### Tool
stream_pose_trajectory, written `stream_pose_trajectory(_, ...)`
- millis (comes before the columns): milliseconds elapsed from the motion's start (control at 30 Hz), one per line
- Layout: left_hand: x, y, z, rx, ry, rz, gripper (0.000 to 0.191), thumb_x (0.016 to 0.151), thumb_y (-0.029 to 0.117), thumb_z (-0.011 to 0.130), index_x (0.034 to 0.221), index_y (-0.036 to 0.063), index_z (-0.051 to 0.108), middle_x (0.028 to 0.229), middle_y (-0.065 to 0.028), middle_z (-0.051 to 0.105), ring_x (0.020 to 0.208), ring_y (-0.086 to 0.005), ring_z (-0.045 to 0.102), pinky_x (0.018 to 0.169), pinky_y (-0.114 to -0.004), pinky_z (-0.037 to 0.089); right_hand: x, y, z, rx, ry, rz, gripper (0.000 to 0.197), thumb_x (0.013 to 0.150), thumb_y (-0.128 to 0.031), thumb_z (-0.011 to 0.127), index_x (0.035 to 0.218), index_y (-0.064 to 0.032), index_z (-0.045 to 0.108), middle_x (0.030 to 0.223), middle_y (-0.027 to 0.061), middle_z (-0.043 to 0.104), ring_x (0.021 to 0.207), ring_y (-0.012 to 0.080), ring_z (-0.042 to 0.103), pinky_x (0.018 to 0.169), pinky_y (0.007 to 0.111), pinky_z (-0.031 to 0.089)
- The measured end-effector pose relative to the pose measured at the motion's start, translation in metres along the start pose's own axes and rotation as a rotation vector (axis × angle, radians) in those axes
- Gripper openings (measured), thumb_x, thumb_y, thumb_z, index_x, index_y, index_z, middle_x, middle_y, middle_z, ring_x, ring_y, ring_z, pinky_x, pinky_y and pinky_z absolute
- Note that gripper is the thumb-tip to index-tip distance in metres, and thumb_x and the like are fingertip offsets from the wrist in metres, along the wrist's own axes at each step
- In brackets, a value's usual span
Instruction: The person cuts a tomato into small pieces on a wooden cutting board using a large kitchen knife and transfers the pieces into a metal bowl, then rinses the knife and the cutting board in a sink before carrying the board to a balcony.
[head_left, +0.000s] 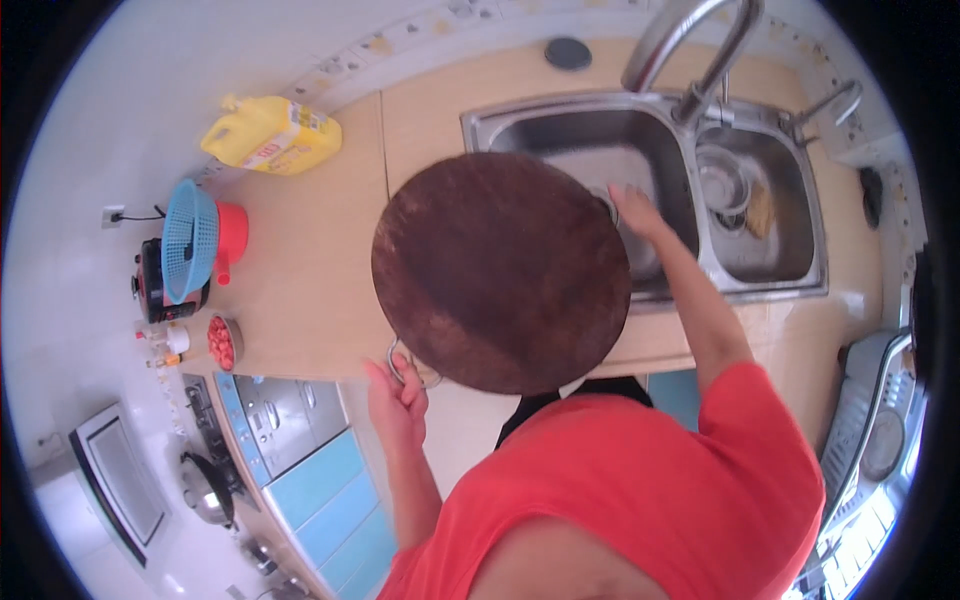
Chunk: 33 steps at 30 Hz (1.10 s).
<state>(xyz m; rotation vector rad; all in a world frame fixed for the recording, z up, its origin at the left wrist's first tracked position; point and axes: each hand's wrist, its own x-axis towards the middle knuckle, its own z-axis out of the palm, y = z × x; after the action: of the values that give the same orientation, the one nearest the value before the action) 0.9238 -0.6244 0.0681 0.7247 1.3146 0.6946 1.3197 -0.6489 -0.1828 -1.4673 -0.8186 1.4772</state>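
Observation:
A round, dark brown wooden chopping board (502, 274) is held up over the counter's front edge and covers part of the left sink basin (592, 142). My left hand (397, 405) grips a metal ring handle (393, 358) at the board's lower left rim. Just past the right rim, above the basin, is my right hand (637, 211), its fingers apart with nothing seen in them. A narrow gap shows between that hand and the board. The drain is partly hidden behind the board.
A tall faucet (694, 97) arches over the sink. The right basin holds a metal pot (721, 180) and a yellowish cloth or sponge (760, 211). Leftward stand a yellow jug (274, 136), a blue colander (189, 240), a red dipper (232, 232) and a bowl of red pieces (222, 343).

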Motion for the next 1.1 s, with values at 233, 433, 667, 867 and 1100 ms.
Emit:
stream_pose_trajectory(233, 0.007, -0.007, 0.007, -0.050, -0.070, 0.039, 0.049, 0.095, 0.055, 0.032, 0.091, 0.0092, 0.047, 0.055, 0.0057, 0.029, 0.041, -0.0051, 0.014, 0.036, -0.021, 0.011, -0.047, -0.157, 0.237, -0.631, 0.147, -1.031, 0.046, 0.078, -0.030, 0.058, 0.113, -0.0009, 0.051, 0.116, 0.0152, 0.048, 0.109, 0.0298, 0.046, 0.093, 0.046, 0.034)
stream_pose_trajectory(433, 0.006, -0.006, 0.006, -0.020, 0.023, 0.072, 0.049, 0.095, 0.055, 0.034, 0.090, 0.0087, 0.049, 0.055, 0.0060, 0.029, 0.040, -0.0050, 0.015, 0.036, -0.020, 0.012, 0.035, -0.143, 0.107, -0.698, 0.291, -0.459, 0.033, 0.080, -0.028, 0.055, 0.094, 0.0020, 0.057, 0.097, 0.0231, 0.057, 0.095, 0.0402, 0.055, 0.081, 0.047, 0.045)
stream_pose_trajectory(667, 0.003, -0.011, -0.007, -0.012, 0.097, 0.083, 0.045, 0.096, 0.050, 0.037, 0.089, 0.0074, 0.051, 0.054, 0.0053, 0.030, 0.041, -0.0055, 0.016, 0.039, -0.020, 0.012, -0.113, -0.108, -0.045, -0.602, 0.402, -0.140, 0.054, 0.096, -0.040, 0.036, 0.129, 0.0015, 0.048, 0.130, 0.0219, 0.049, 0.124, 0.0346, 0.044, 0.104, 0.038, 0.032)
stream_pose_trajectory(867, -0.008, -0.015, -0.016, 0.075, -0.025, 0.136, 0.034, 0.099, 0.035, 0.038, 0.092, 0.0058, 0.052, 0.055, 0.0030, 0.037, 0.039, -0.0057, 0.024, 0.036, -0.020, 0.017, -0.075, -0.049, -0.044, -1.204, 0.281, 0.084, 0.042, 0.093, -0.036, 0.045, 0.117, -0.0036, 0.058, 0.106, 0.0155, 0.065, 0.091, 0.0296, 0.064, 0.081, 0.036, 0.050)
stream_pose_trajectory(1100, 0.023, -0.002, -0.011, 0.246, -0.245, 0.237, 0.023, 0.099, 0.024, 0.040, 0.092, 0.0058, 0.052, 0.051, 0.0020, 0.041, 0.035, -0.0059, 0.031, 0.033, -0.021, 0.022, -0.021, -0.031, -0.014, -0.609, 0.491, 0.237, 0.075, 0.093, -0.060, 0.024, 0.120, 0.0024, 0.056, 0.129, 0.0230, 0.050, 0.126, 0.0360, 0.042, 0.106, 0.044, 0.030)
